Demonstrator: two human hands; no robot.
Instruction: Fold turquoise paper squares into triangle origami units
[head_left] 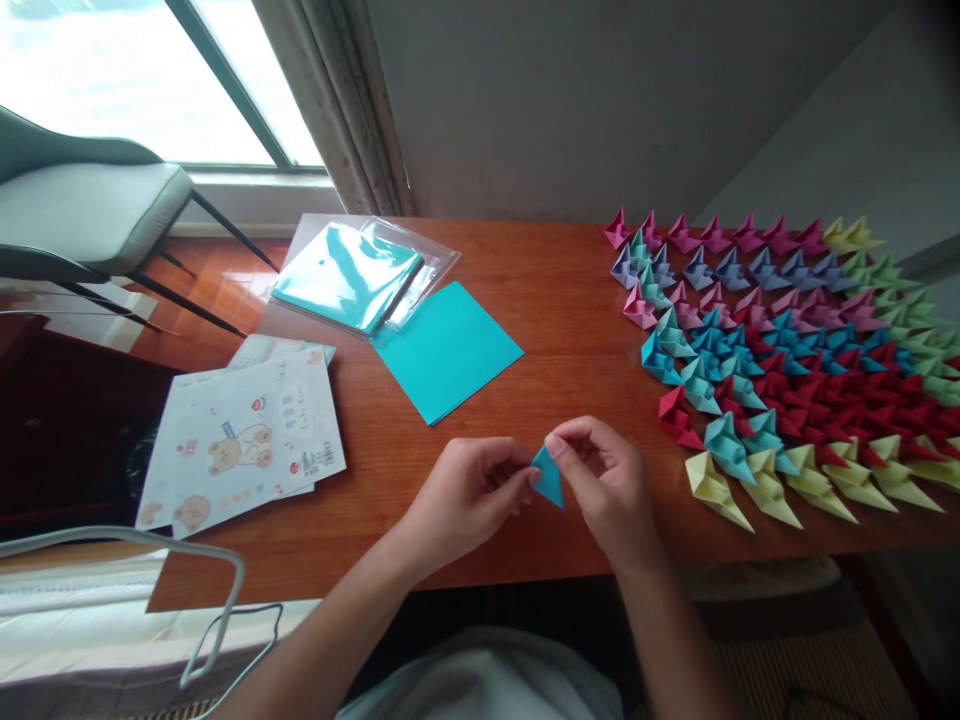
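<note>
Between my hands, just above the table's front part, is a small folded piece of turquoise paper [550,480], roughly triangular with its point toward me. My left hand [480,490] pinches its left edge between thumb and fingers. At its upper corner, my right hand [602,475] grips it with thumb and bent fingers. Part of the paper is hidden by the fingertips. Beyond my hands lies a stack of square turquoise paper sheets [450,350]. Partly over that stack rests a clear plastic packet of turquoise paper [349,275].
Rows of folded paper figures [765,370] in pink, purple, blue, red, yellow and green cover the right of the wooden table [570,290]. Bear-printed paper sheets [247,440] lie at the left. A chair [90,210] stands by the window, and a white metal frame [225,590] at lower left.
</note>
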